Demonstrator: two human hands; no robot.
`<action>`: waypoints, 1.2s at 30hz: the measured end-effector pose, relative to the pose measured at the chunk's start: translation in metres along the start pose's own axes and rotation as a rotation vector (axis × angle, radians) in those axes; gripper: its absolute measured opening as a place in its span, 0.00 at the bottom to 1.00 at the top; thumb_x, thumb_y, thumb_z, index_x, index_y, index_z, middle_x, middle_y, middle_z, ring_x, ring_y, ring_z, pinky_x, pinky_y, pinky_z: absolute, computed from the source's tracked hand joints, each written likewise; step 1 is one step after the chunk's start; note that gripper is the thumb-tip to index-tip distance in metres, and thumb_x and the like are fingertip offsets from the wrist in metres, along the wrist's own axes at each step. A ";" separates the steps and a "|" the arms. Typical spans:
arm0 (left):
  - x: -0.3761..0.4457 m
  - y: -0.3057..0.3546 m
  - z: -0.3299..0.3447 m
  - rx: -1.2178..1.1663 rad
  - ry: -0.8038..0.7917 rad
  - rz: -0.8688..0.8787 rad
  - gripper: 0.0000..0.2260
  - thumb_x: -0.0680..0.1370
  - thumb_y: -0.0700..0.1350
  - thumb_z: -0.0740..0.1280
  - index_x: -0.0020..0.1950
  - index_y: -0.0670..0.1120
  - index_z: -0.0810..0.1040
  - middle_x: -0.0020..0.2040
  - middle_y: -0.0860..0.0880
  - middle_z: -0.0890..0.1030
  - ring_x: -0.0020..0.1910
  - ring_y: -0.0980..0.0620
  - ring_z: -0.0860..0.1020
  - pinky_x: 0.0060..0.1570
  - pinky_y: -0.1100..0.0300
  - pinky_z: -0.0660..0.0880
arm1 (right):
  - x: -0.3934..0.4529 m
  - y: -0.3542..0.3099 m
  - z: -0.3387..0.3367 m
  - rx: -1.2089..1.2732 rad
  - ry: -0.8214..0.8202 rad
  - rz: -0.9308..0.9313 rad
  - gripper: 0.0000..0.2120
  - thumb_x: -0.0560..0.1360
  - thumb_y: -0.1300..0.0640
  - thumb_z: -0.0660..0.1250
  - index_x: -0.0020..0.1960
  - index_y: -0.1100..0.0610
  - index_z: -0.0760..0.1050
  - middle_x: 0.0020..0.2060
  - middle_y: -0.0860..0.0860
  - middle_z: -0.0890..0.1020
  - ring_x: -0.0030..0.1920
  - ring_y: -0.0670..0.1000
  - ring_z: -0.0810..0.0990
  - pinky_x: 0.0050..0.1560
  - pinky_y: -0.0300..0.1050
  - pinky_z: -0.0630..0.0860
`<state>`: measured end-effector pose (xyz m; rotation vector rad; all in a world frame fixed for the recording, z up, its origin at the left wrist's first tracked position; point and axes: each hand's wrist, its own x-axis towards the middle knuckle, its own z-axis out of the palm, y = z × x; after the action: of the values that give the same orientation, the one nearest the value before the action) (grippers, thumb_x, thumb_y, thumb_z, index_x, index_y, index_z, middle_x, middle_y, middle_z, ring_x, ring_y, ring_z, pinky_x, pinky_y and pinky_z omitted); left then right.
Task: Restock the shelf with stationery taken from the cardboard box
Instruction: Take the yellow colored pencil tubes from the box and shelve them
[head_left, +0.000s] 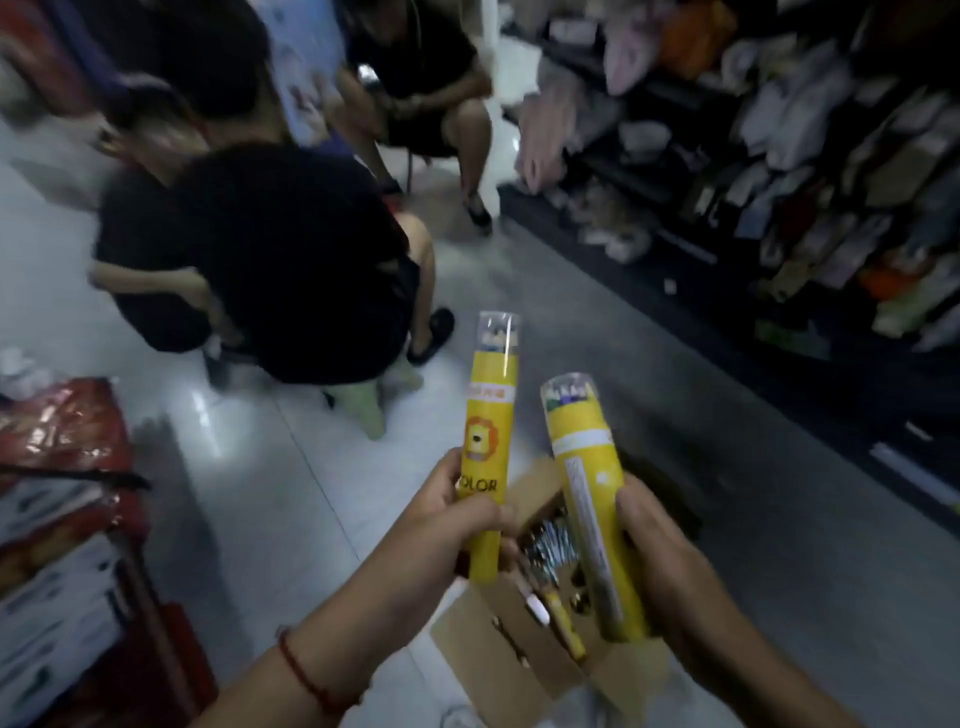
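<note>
Two yellow tubes of coloured pencils with clear caps are raised above an open cardboard box (483, 629) on the floor. My left hand (457, 514) grips the lower half of the left tube (491, 410), which shows a lion picture and the word COLOR. My right hand (654, 551) grips the lower part of the right tube (582, 467), tilted slightly left. More stationery (550, 551) lies inside the box, partly hidden by the tubes. The dark shelf (779, 218) packed with goods runs along the right side.
A person in black (270, 249) crouches on a green stool (371, 410) just ahead on the left. Another person sits on a chair (431, 88) farther back. Stacked boxes and a red bag (57, 441) stand at my left. Grey floor (597, 322) lies between box and shelf.
</note>
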<state>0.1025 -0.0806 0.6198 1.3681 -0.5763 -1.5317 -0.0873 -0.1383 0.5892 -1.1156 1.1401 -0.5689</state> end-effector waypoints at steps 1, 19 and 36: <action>-0.015 0.010 -0.001 -0.033 0.031 0.033 0.19 0.68 0.43 0.73 0.56 0.43 0.72 0.38 0.42 0.74 0.32 0.46 0.74 0.34 0.54 0.75 | -0.008 -0.010 0.009 0.011 -0.002 -0.021 0.14 0.73 0.38 0.62 0.57 0.36 0.74 0.50 0.41 0.84 0.45 0.39 0.83 0.51 0.42 0.79; -0.224 -0.032 -0.043 -0.231 1.045 0.502 0.16 0.70 0.48 0.76 0.52 0.44 0.76 0.34 0.44 0.74 0.29 0.47 0.73 0.30 0.56 0.74 | -0.048 -0.077 0.140 -0.480 -0.762 -0.344 0.22 0.60 0.43 0.77 0.51 0.43 0.76 0.39 0.46 0.83 0.37 0.45 0.82 0.35 0.38 0.76; -0.515 -0.091 -0.237 0.127 1.741 0.468 0.05 0.78 0.49 0.67 0.51 0.59 0.76 0.39 0.47 0.80 0.34 0.48 0.78 0.38 0.54 0.79 | -0.209 -0.032 0.497 -0.516 -1.323 -0.568 0.21 0.63 0.48 0.80 0.53 0.38 0.77 0.42 0.42 0.84 0.40 0.41 0.83 0.36 0.32 0.75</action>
<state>0.2426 0.4658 0.7286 1.8781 0.1646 0.3456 0.2973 0.2222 0.7079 -1.8337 -0.2338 0.1424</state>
